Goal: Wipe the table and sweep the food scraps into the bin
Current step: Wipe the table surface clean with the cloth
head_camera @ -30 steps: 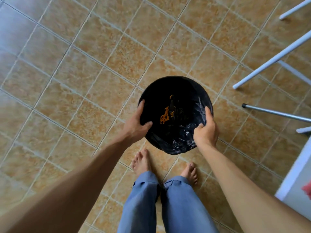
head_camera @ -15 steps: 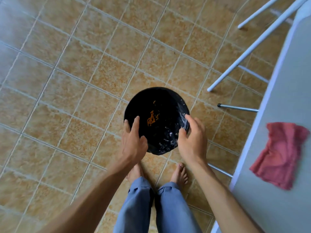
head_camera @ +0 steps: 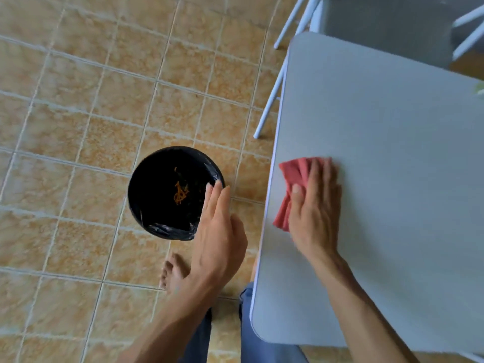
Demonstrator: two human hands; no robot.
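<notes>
A round bin (head_camera: 157,189) lined with a black bag stands on the tiled floor, with orange food scraps (head_camera: 180,193) lying inside. My left hand (head_camera: 218,231) hovers flat and open above the bin's right rim, holding nothing. A red cloth (head_camera: 293,184) lies near the left edge of the grey table (head_camera: 392,179). My right hand (head_camera: 313,208) lies flat on the cloth, fingers spread over it and pressing it to the tabletop.
White table legs (head_camera: 269,103) slant down to the floor beyond the bin. A second grey table or chair (head_camera: 387,24) stands at the top right. My bare foot (head_camera: 172,271) and blue trouser legs are below the bin. A pale green bit (head_camera: 479,87) shows at the table's right edge.
Both hands have let go of the bin, which now stands on the floor. My right hand has moved right onto the red cloth on the table. The view has swung right.
</notes>
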